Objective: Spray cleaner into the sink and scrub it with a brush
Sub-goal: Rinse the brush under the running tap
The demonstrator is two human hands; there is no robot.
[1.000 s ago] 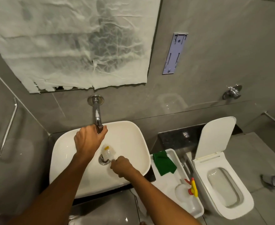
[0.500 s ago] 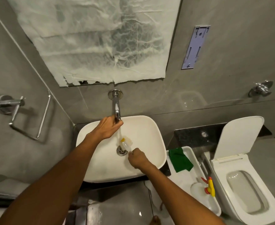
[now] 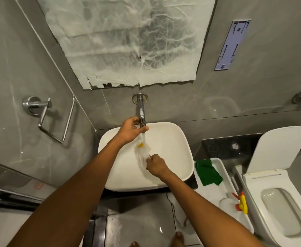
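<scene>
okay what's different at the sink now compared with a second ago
Water now runs from the tap over the brush, which looks blurred; a second ago no stream showed. The left hand has stayed on the spout end, and the right hand still holds the brush over the sink. The green cloth and spray bottle lie untouched in the tray. The camera view shifted left.

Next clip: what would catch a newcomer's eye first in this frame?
Two bare arms reach into the white sink at centre: the left hand is at the tap, and the right hand holds a brush under running water. Above hangs crinkled paper over the mirror; an open toilet stands at right.
</scene>
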